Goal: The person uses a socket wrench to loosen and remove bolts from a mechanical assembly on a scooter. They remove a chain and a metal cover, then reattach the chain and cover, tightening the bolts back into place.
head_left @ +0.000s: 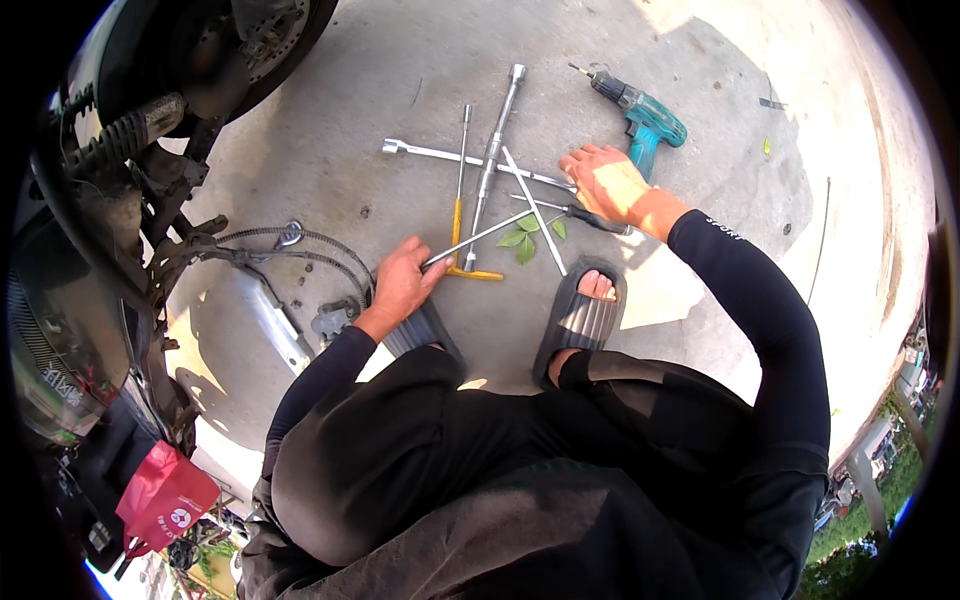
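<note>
My left hand (403, 282) is closed around one end of a slim metal rod (490, 233), which slants up to the right. Under it on the concrete lies a yellow-handled T-handle socket wrench (457, 218). A silver cross lug wrench (490, 165) rests beyond it. My right hand (605, 183) has its fingers bent together over the right end of that cross wrench; the fingertips are partly hidden. Just below this hand is a black-handled screwdriver (598, 220). Another thin silver rod (533, 208) points toward my right sandal.
A teal cordless drill (652, 120) lies beyond my right hand. Green leaves (524, 243) lie between my feet. At left stand motorcycle parts with a wheel (285, 60), cables (330, 245), a silver metal piece (270, 315) and a red bag (165, 497).
</note>
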